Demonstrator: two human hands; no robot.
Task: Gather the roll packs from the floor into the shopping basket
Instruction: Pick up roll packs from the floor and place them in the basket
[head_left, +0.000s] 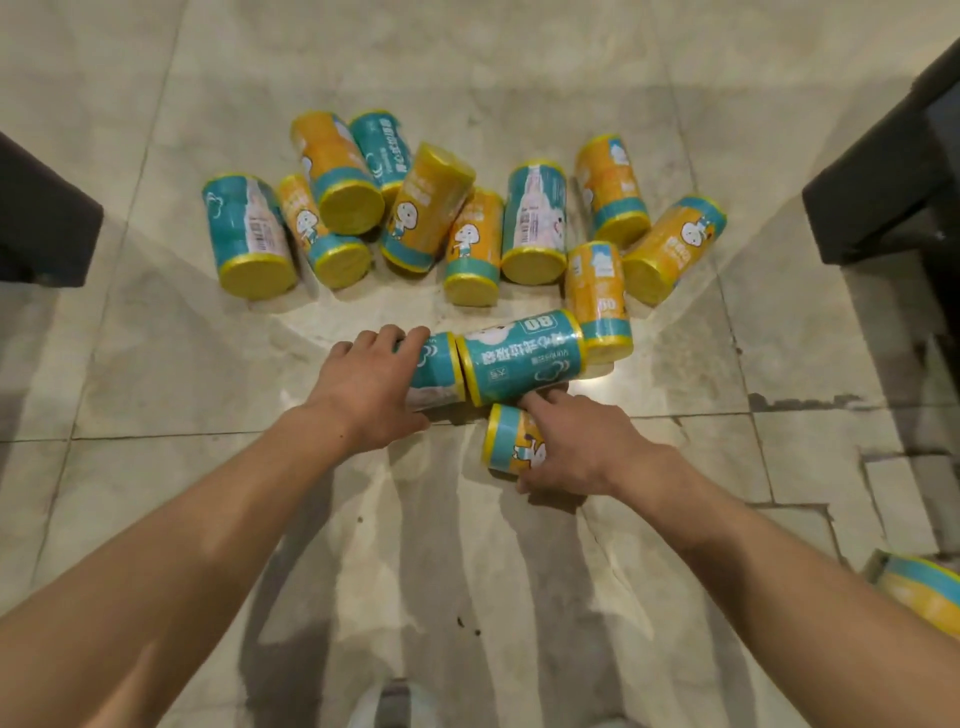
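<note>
Both hands reach down: left hand (371, 387) grips teal pack (435, 371), right hand (576, 444) grips orange pack (511, 441)

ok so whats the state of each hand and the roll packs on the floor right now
left hand: closed over the teal pack lying on its side
right hand: gripping the small teal-and-orange pack
long teal pack marked 80: lying sideways between the hands, right fingertips touching it
cluster of yellow-ended roll packs: loose on the tiled floor, mostly on their sides
shopping basket: not in view
</note>
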